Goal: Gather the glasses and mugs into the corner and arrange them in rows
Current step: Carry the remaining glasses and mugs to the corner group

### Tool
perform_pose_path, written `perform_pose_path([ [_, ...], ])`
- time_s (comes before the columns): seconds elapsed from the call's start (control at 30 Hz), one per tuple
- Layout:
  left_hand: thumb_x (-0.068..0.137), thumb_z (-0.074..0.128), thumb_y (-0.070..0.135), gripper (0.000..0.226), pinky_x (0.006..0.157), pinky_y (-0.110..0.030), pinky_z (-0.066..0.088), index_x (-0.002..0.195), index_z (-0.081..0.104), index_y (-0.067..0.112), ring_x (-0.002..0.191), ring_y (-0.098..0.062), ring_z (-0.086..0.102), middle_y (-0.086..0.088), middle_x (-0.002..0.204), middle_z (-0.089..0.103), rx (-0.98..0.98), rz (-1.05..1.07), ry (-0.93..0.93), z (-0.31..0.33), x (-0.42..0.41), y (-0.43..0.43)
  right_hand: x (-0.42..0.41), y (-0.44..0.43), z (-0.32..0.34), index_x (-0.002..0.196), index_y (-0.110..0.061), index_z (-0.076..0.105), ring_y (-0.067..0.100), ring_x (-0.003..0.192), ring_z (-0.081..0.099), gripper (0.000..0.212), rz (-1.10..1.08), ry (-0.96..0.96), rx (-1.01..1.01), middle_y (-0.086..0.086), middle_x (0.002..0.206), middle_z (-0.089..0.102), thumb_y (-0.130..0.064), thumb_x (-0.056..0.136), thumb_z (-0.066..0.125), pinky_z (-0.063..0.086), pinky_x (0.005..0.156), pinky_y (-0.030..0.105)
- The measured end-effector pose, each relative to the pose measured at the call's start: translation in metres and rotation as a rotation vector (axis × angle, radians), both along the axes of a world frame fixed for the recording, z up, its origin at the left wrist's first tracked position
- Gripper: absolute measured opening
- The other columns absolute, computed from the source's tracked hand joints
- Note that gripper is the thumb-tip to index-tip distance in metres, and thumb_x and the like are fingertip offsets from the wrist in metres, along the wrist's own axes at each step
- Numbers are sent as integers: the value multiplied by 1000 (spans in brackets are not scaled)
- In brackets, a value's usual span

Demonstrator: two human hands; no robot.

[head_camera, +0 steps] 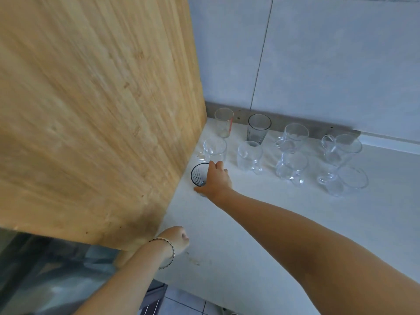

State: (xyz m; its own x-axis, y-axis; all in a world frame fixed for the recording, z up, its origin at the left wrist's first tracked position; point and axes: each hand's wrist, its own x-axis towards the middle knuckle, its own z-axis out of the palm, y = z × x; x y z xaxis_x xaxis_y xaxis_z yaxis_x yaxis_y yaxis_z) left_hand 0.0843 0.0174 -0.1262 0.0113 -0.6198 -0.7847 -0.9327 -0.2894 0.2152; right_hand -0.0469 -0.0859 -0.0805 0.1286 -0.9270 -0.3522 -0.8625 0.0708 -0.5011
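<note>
Head view: your right hand (214,180) grips the dark glass (198,175) on the table (261,223) beside the wooden panel (91,110), just before a clear mug (214,148); your left hand (178,239) lies clenched, empty, well apart.

Home kitchen: pale countertop (284,223), tiled wall (318,64), wooden cabinet side (91,110), drinking glasses (293,151).

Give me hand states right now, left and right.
Left hand: closed, fingers curled, holding nothing visible.
Right hand: closed round the dark ribbed glass tumbler.
</note>
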Motion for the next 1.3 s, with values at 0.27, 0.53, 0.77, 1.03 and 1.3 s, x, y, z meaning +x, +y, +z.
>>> perform_pose_path([
  [0.27,88,38,12,38,50,-23,14,57,23,28,57,-14,26,6,62,22,-24,-106,-31,1,-14,-15,-36,16,-6,141,-1,25,28,126,45,80,32,-96,196,16,141,34,-14,79,73,42,100,33],
  [0.53,91,36,14,38,49,-24,17,58,24,27,51,-10,22,5,62,22,-51,-379,21,18,-121,-45,-188,75,-13,133,-17,48,20,127,47,48,1,79,442,2,136,51,-28,87,61,40,103,32],
  [0.77,88,37,14,35,52,-23,18,57,26,27,68,-17,31,6,65,26,-87,-657,93,32,-287,-49,-360,154,14,136,-16,46,19,134,41,47,-313,107,432,2,143,45,-31,93,53,34,107,29],
  [1.03,92,39,19,16,84,-23,40,79,48,22,92,-16,48,-1,100,55,-123,-905,109,38,-509,7,-581,264,17,137,-13,45,21,136,38,47,-599,116,434,4,145,43,-31,94,52,31,110,29],
  [1.3,87,37,15,20,54,-25,27,70,40,23,74,-19,38,-3,82,43,-54,-948,133,49,-688,65,-772,338,16,134,-14,47,22,129,45,44,-758,161,425,6,137,50,-27,93,53,38,103,28],
])
